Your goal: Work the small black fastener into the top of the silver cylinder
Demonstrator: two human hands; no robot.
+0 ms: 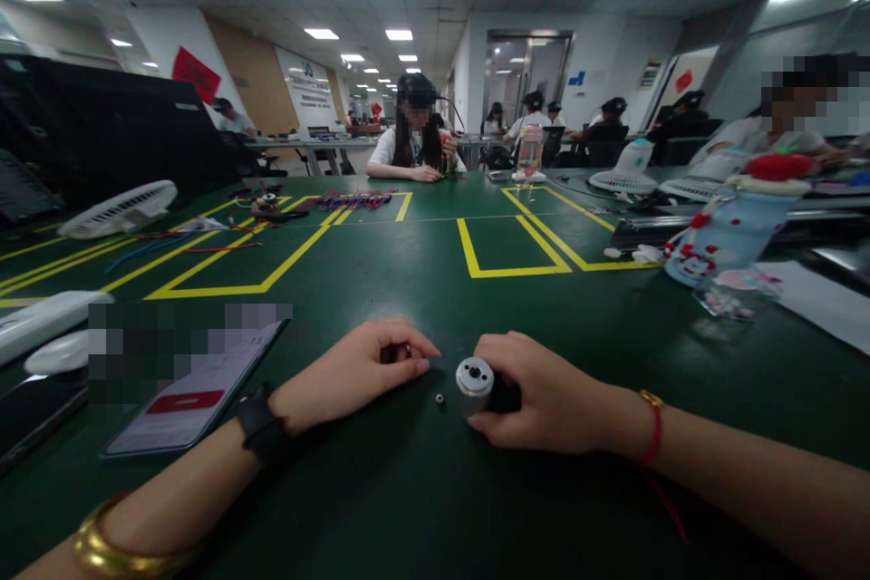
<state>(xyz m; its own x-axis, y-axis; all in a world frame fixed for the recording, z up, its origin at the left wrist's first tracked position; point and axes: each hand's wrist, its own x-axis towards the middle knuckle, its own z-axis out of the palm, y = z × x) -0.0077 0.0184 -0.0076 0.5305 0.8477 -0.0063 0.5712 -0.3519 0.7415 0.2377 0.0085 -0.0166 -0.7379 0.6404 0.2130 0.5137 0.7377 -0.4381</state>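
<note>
Resting on the green table [421, 507], the right hand [550, 394] closed around a small cylindrical motor [474, 382], its silver end face turned toward the left hand. The left hand [353, 370] lay just beside it, fingers curled and thumb pressed to fingertip as if pinching something too small to make out. A tiny dark ring [439, 400] sat on the table between the hands, near the motor. A phone [197, 390] lay at near left; a decorated water bottle [727, 231] stood farther right.
</note>
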